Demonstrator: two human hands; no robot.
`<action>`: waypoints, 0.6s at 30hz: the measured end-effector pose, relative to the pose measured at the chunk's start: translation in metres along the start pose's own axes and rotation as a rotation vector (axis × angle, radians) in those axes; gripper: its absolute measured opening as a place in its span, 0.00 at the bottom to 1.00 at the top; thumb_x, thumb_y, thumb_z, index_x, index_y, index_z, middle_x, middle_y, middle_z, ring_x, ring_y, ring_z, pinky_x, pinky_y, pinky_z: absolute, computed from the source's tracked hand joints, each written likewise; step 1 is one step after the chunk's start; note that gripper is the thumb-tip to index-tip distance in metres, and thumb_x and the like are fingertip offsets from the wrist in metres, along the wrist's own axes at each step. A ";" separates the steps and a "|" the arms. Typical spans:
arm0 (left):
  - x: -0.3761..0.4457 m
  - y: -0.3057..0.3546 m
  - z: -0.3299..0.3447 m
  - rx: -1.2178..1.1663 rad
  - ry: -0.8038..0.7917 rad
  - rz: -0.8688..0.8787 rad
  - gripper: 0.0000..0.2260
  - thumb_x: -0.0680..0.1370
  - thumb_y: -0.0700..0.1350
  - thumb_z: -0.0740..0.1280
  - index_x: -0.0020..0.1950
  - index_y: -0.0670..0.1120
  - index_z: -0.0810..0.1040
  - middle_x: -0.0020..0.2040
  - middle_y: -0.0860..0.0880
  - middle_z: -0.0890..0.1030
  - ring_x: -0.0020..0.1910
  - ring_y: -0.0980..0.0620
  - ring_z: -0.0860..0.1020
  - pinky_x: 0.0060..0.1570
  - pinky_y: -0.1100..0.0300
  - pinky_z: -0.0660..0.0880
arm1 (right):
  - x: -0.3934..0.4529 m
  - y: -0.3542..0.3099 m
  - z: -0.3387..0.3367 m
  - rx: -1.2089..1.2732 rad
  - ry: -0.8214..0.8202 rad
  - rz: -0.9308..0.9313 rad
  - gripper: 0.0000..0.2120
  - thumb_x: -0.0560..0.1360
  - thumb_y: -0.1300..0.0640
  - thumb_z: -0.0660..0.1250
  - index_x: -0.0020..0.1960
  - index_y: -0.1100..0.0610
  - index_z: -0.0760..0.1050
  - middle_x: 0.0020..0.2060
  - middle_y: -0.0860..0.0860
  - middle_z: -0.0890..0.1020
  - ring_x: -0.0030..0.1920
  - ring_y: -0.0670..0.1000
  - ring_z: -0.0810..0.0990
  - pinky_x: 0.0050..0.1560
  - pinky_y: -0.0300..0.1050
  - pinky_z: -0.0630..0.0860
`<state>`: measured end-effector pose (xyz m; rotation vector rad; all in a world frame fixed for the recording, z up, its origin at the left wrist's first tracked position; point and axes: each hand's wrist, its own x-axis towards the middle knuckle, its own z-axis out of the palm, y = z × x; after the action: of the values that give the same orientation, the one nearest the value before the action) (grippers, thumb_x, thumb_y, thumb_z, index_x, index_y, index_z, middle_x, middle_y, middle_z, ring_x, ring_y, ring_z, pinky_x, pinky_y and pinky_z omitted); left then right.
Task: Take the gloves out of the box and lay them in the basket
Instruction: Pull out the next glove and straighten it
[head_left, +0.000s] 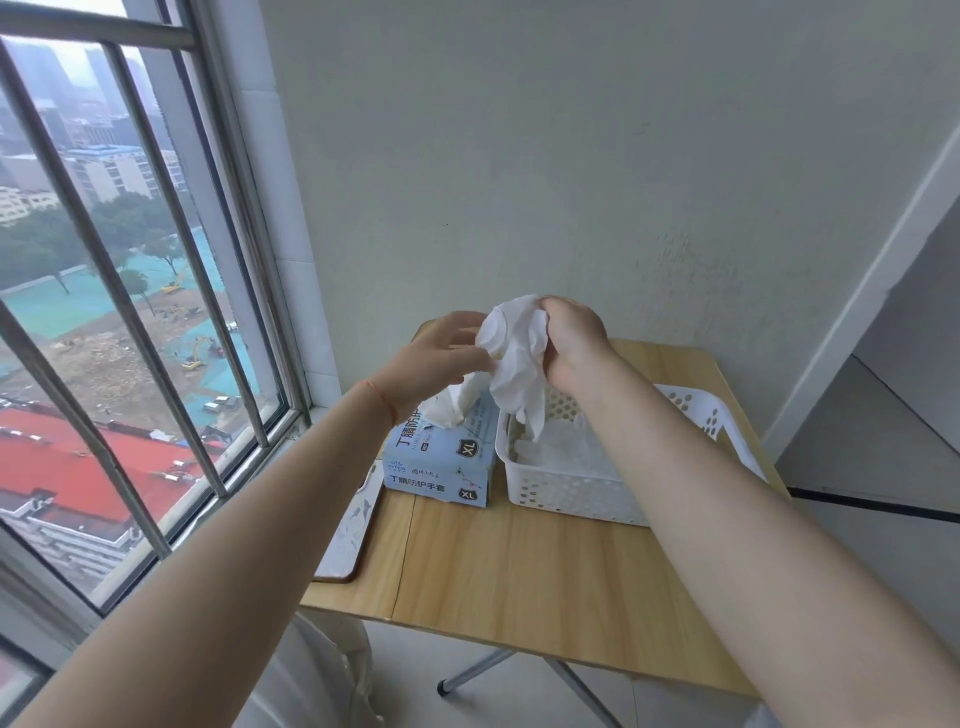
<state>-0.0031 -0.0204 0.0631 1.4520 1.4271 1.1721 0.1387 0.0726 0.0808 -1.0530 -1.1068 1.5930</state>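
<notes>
On the wooden folding table (519, 571), the pale blue glove box (441, 462) reads "XL" and "丁腈防护手套" and touches the white perforated basket (571, 493), which holds white gloves (561, 447). Above them, the right hand (574, 343) grips a bunched white glove (517, 353); the left hand (436, 358), fingers relaxed, touches it.

White gloves (517, 353) bunched above blue box (441, 462) & basket (566, 493).

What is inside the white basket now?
White gloves lie on the floor of the white basket. The right forearm covers the basket's right part, so what lies there cannot be seen.
</notes>
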 end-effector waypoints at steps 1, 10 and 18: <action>0.001 0.000 0.001 0.051 0.024 0.003 0.13 0.73 0.42 0.70 0.58 0.48 0.78 0.53 0.51 0.82 0.49 0.52 0.78 0.49 0.58 0.74 | -0.002 -0.001 -0.001 0.030 -0.003 0.015 0.09 0.76 0.67 0.59 0.40 0.60 0.76 0.35 0.55 0.80 0.38 0.55 0.79 0.41 0.46 0.76; 0.004 0.012 -0.012 -0.536 0.288 -0.137 0.07 0.72 0.46 0.68 0.45 0.44 0.79 0.35 0.48 0.76 0.36 0.48 0.75 0.42 0.57 0.74 | -0.030 -0.012 -0.026 -0.354 -0.543 0.245 0.11 0.76 0.59 0.58 0.41 0.62 0.75 0.38 0.58 0.78 0.38 0.57 0.79 0.42 0.47 0.79; 0.001 0.024 0.008 0.019 0.125 -0.077 0.12 0.71 0.51 0.75 0.37 0.45 0.78 0.32 0.50 0.72 0.29 0.54 0.68 0.28 0.64 0.63 | -0.039 -0.026 -0.028 -0.576 -0.641 -0.049 0.25 0.71 0.44 0.72 0.61 0.59 0.76 0.53 0.53 0.84 0.54 0.51 0.83 0.59 0.50 0.77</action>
<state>0.0111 -0.0202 0.0840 1.3442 1.5688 1.2221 0.1799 0.0453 0.1052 -0.8598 -2.0967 1.6570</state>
